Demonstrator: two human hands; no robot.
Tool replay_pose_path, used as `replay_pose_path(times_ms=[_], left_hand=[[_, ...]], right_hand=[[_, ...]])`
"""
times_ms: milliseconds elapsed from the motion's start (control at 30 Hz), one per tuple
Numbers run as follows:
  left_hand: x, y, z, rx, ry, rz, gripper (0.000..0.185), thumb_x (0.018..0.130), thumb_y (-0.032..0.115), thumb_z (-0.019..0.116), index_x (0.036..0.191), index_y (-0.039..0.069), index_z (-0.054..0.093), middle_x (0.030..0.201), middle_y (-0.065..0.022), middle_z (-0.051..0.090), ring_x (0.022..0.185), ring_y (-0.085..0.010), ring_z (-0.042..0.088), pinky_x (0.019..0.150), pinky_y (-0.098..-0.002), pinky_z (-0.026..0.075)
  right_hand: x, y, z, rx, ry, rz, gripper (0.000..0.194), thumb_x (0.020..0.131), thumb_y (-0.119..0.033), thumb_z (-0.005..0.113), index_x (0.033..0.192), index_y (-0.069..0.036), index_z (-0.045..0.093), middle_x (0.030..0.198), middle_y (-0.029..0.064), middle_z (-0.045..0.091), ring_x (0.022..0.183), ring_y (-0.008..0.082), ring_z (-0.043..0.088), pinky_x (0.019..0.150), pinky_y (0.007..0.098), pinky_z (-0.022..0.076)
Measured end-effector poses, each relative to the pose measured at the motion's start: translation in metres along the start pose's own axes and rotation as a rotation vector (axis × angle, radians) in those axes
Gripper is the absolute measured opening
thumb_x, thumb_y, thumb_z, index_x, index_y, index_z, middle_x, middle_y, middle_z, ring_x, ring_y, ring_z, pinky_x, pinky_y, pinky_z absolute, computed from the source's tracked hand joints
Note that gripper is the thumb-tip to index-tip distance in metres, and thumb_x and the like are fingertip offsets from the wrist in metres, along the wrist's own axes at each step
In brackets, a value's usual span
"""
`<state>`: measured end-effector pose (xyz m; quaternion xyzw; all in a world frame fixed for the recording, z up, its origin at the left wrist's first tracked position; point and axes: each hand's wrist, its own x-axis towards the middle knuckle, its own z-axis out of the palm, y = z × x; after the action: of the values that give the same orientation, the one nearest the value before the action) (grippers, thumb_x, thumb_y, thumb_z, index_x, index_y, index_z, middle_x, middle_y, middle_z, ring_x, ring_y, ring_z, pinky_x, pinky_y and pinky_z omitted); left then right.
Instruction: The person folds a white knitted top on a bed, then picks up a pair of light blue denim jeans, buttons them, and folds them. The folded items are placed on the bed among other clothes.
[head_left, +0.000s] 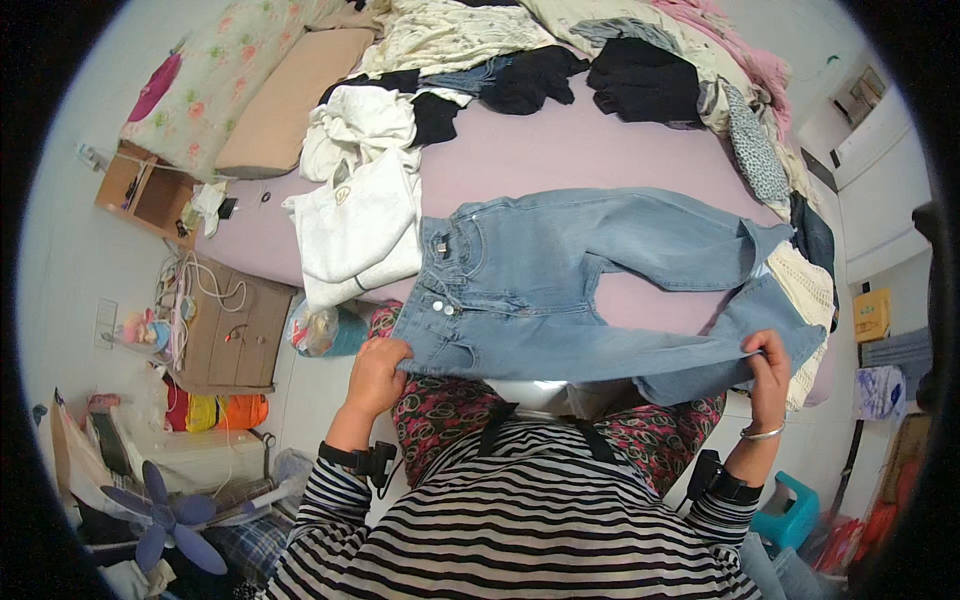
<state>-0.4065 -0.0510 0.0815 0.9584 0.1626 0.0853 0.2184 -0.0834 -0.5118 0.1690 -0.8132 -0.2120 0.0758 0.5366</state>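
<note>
A pair of blue denim jeans (517, 262) lies spread across the front of the bed, waistband to the left and legs to the right. Two metal buttons show at the fly. My left hand (380, 373) grips the waistband's near corner. Further right, my right hand (766, 367) pinches the near leg partway down, so the near edge is drawn straight between both hands over my lap. The far leg is bent and crumpled near its hem. A white sweatshirt (360, 229) lies just beyond the waistband, partly folded.
Black garments (643, 81) and other clothes line the far side of the pink bed sheet (525, 154). A cream knit garment (802, 315) lies under the hems. At left stand a bedside cabinet (236, 322) and a waste bin (349, 330); a fan (165, 517) and a teal stool (787, 510) are nearer me.
</note>
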Motion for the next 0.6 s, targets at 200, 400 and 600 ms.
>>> replay_pose_path(times_ms=[200, 400, 600], left_hand=[[0.003, 0.036, -0.049, 0.06, 0.069, 0.161, 0.029, 0.056, -0.007, 0.064, 0.083, 0.007, 0.065, 0.086, -0.0072, 0.06, 0.087, -0.0309, 0.056, 0.085, -0.0413, 0.047], [-0.016, 0.036, -0.051, 0.056, -0.258, 0.086, 0.028, 0.06, -0.003, 0.064, 0.086, 0.005, 0.067, 0.086, -0.0095, 0.059, 0.091, -0.0328, 0.057, 0.084, -0.0411, 0.047], [-0.018, 0.019, -0.035, -0.344, -0.269, -0.058, 0.027, 0.077, 0.007, 0.069, 0.103, 0.002, 0.066, 0.095, -0.0127, 0.063, 0.09, -0.035, 0.061, 0.081, -0.0408, 0.05]], right_hand=[[0.01, 0.002, -0.011, 0.073, 0.188, -0.024, 0.005, 0.084, -0.003, 0.048, 0.085, -0.008, 0.051, 0.094, 0.0023, 0.054, 0.093, 0.0129, 0.048, 0.089, 0.0236, 0.0336], [0.02, -0.002, 0.009, -0.387, -0.282, 0.039, 0.013, 0.081, 0.004, 0.047, 0.086, -0.002, 0.058, 0.084, 0.0064, 0.061, 0.079, 0.0185, 0.057, 0.076, 0.0282, 0.0448], [0.04, -0.032, 0.096, -0.371, -0.354, -0.118, 0.013, 0.086, -0.003, 0.059, 0.096, 0.0, 0.066, 0.089, 0.0143, 0.067, 0.083, 0.0245, 0.066, 0.075, 0.0321, 0.0511]])
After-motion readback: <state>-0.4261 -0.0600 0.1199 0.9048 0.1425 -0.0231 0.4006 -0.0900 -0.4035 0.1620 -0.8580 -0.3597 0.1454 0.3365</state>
